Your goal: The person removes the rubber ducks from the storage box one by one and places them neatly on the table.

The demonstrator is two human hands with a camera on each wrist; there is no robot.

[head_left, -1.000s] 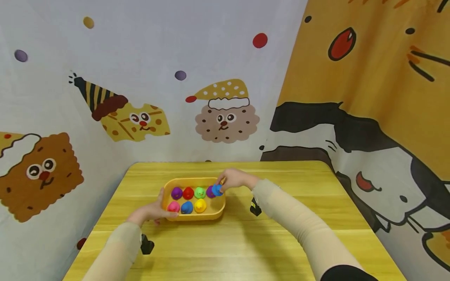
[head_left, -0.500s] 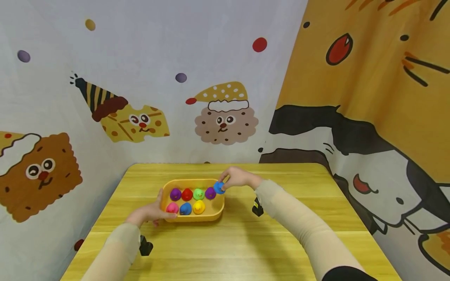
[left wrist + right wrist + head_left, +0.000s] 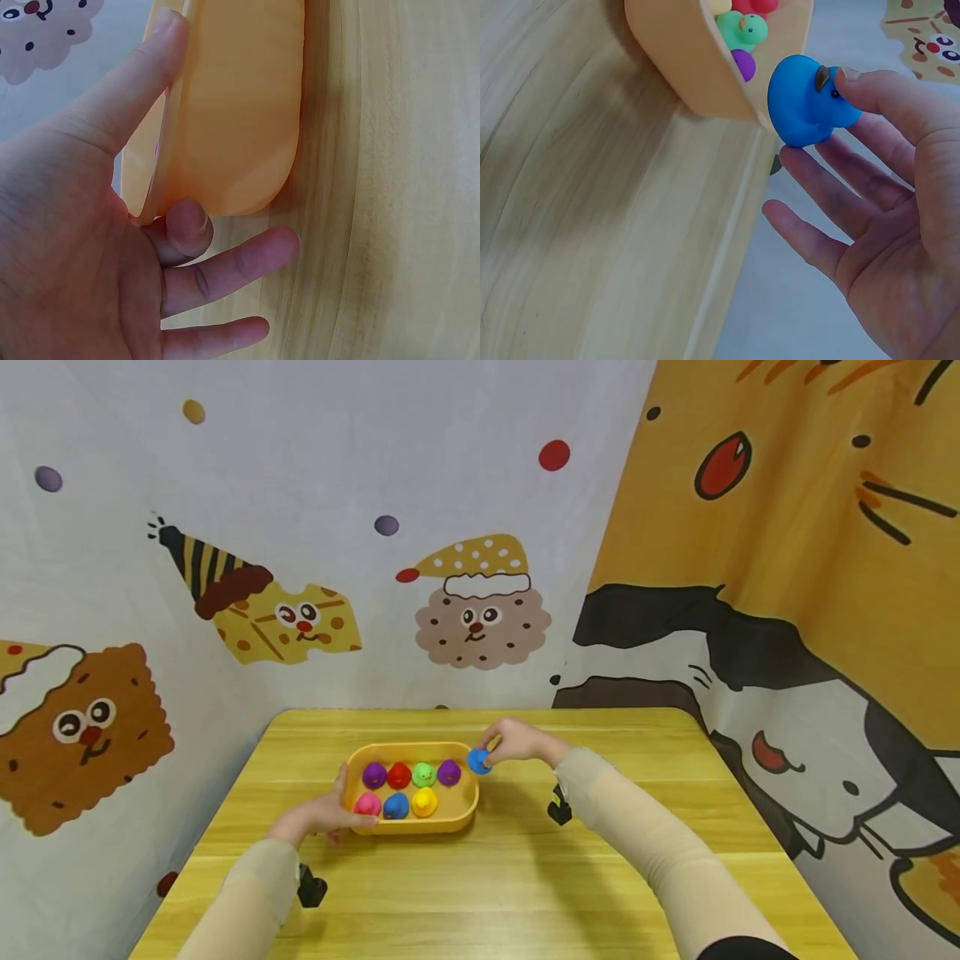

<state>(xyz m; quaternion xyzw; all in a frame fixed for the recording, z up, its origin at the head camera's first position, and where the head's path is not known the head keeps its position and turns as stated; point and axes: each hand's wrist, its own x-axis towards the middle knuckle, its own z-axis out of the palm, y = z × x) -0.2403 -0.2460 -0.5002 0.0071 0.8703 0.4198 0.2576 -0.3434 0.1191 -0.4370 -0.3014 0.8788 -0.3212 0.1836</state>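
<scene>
In the head view a blue rubber duck (image 3: 478, 761) is at the right end of the yellow tub (image 3: 408, 828), overlapping its rim. My right hand (image 3: 517, 741) pinches this duck between thumb and fingertips. From the right wrist view, the duck (image 3: 802, 101) shows its beak turned toward the palm, with the little finger standing free. My left hand (image 3: 324, 813) rests at the tub's front left corner. Its straight thumb lies along the rim, and the other fingers spread loosely near the outer wall (image 3: 232, 112).
Two rows of ducks sit in the tub: purple (image 3: 374, 775), red (image 3: 399, 775), green (image 3: 424, 774) and purple (image 3: 449, 772) behind, pink (image 3: 367, 803), blue (image 3: 396, 806) and yellow (image 3: 424, 802) in front. The wooden table (image 3: 480, 893) meets a cartoon-printed cloth (image 3: 315, 485).
My right hand has moved right with the blue duck, from above the purple duck inside the tub to the right rim. The left hand keeps its place at the tub.
</scene>
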